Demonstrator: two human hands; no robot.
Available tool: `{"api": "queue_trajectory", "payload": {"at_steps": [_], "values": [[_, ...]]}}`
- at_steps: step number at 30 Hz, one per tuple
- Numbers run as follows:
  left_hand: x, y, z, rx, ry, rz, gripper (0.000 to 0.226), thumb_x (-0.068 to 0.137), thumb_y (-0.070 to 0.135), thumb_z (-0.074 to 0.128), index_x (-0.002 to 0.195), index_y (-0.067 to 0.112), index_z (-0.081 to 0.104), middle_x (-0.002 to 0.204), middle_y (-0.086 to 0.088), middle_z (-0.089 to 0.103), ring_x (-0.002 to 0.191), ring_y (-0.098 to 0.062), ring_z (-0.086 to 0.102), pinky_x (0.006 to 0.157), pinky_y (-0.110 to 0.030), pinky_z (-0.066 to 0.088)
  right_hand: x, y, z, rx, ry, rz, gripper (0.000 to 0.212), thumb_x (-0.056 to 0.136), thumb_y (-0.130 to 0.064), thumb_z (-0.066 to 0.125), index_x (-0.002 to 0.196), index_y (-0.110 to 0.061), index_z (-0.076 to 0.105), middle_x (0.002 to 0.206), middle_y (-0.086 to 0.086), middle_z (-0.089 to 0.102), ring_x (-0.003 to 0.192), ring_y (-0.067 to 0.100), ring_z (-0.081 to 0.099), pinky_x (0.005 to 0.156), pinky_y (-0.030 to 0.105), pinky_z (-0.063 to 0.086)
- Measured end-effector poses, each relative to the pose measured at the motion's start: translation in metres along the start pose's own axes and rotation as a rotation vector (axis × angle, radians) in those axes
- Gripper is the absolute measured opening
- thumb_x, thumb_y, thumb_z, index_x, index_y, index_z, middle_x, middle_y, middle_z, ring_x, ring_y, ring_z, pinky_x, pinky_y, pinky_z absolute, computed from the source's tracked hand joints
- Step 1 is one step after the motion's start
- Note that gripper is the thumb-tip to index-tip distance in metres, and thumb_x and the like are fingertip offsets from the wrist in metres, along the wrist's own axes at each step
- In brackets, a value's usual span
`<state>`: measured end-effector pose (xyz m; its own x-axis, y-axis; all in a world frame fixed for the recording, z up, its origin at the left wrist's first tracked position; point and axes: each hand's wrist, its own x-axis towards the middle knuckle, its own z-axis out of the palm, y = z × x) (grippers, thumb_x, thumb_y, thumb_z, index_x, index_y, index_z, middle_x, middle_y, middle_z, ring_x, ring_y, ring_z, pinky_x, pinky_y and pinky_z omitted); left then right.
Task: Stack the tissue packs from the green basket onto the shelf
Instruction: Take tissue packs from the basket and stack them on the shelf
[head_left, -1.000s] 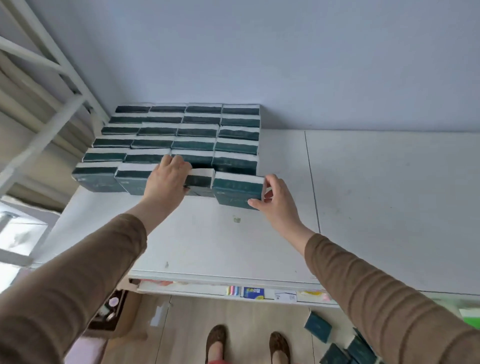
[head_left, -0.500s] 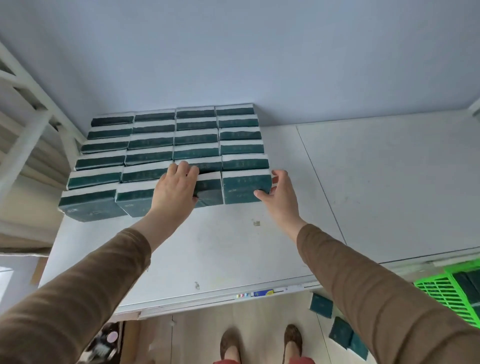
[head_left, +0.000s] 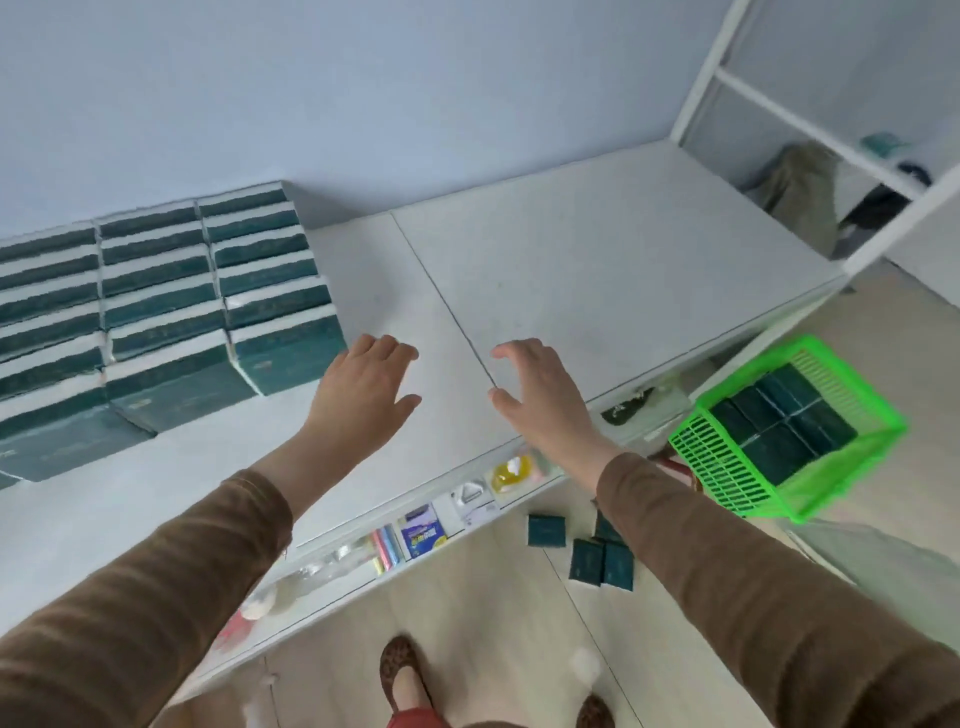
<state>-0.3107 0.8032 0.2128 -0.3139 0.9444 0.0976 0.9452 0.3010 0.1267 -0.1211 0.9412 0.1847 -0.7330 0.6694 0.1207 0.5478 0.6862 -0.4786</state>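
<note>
Several tissue packs (head_left: 779, 431) lie in the green basket (head_left: 810, 499), low and to the right of both empty, loosely spread hands; the right hand (head_left: 540, 400) is nearer than the left hand (head_left: 363, 389), which hovers beside the shelf (head_left: 597, 260) stack (head_left: 171, 322).

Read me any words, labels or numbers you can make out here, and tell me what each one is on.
No text here is legible.
Tissue packs on the shelf: faint print on the green faces, too blurred to read.
Blue packet under the shelf edge: printing too small and blurred.
White label beside it: unreadable.
Packs on the floor and in the green basket: no print can be made out.
</note>
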Motion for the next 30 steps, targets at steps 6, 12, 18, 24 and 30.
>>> {"api": "queue_trajectory", "payload": {"at_steps": [6,12,18,24,30], "values": [[0.034,0.163,0.046,-0.064,-0.059,0.191,0.047,0.085,0.04,0.067,0.127,0.02,0.057,0.117,0.001,0.06,0.111,-0.024,0.05,0.09,-0.036,0.044,-0.095,0.131,-0.069,-0.066,0.028,0.111,0.037,0.09,-0.026,0.062,0.125,-0.019,0.055,0.124,0.002,0.054,0.116,0.022,0.05,0.097,0.037,0.043],[0.049,0.335,0.102,-0.121,-0.183,0.226,0.046,0.087,0.043,0.065,0.128,0.025,0.055,0.122,0.004,0.057,0.114,-0.02,0.047,0.09,-0.036,0.046,-0.195,0.269,-0.134,-0.092,-0.019,0.223,0.037,0.091,-0.027,0.061,0.127,-0.02,0.055,0.124,0.002,0.056,0.113,0.022,0.051,0.095,0.039,0.044],[0.069,0.442,0.144,-0.139,-0.292,0.258,0.043,0.087,0.043,0.064,0.126,0.027,0.056,0.123,0.004,0.056,0.12,-0.02,0.048,0.094,-0.039,0.046,-0.231,0.374,-0.177,-0.049,-0.056,0.339,0.033,0.092,-0.025,0.06,0.124,-0.02,0.056,0.122,0.0,0.056,0.111,0.022,0.05,0.089,0.039,0.045],[0.139,0.5,0.186,-0.154,-0.326,0.297,0.043,0.089,0.044,0.062,0.128,0.027,0.055,0.123,0.004,0.056,0.117,-0.021,0.05,0.094,-0.041,0.047,-0.208,0.454,-0.189,0.024,-0.095,0.413,0.031,0.092,-0.028,0.061,0.122,-0.02,0.056,0.122,0.0,0.057,0.113,0.021,0.05,0.094,0.041,0.044],[0.213,0.561,0.231,-0.187,-0.424,0.325,0.042,0.09,0.041,0.063,0.129,0.026,0.054,0.126,0.001,0.054,0.121,-0.023,0.048,0.097,-0.041,0.045,-0.189,0.542,-0.2,0.093,-0.125,0.559,0.033,0.091,-0.028,0.063,0.123,-0.02,0.056,0.12,0.001,0.057,0.114,0.021,0.05,0.094,0.035,0.042]]}}
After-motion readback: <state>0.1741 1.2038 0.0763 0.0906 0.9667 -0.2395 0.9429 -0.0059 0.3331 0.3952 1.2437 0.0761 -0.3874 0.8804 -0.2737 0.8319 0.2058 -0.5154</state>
